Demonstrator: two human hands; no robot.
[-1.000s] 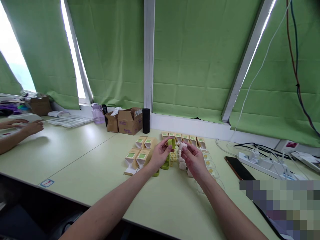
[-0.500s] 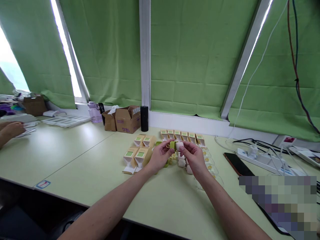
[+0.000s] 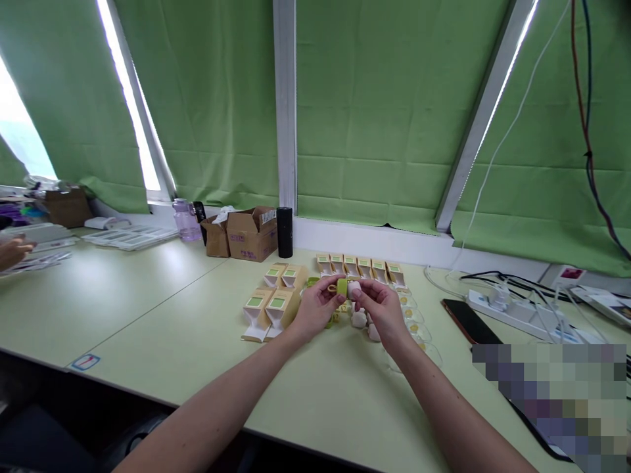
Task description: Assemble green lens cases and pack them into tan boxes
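Note:
My left hand (image 3: pixel 318 303) pinches a small green cap-like piece (image 3: pixel 342 287) with a loop on its left end. My right hand (image 3: pixel 380 307) holds a small white rounded piece (image 3: pixel 353 290) against the green one, end to end. Whether the two are joined, I cannot tell. Below my hands lie several more white rounded pieces (image 3: pixel 359 320) and green pieces, partly covered by my fingers. Several clear plastic shells (image 3: pixel 417 330) with yellow spots stand in a column beside my right hand. Open cardboard boxes (image 3: pixel 280 307) with green labels are left of my left hand.
Another row of small open boxes (image 3: pixel 351 265) stands behind my hands. A phone (image 3: pixel 470 320) and a power strip (image 3: pixel 522 315) with cables lie to the right. Brown cartons (image 3: pixel 252 235) and a black cylinder (image 3: pixel 284 232) stand at the back. At far left is another person's hand (image 3: pixel 14 251).
Both my hands stay nearly in place, and the green piece has shifted slightly right, its loop showing more. The other person's hand at far left has moved left.

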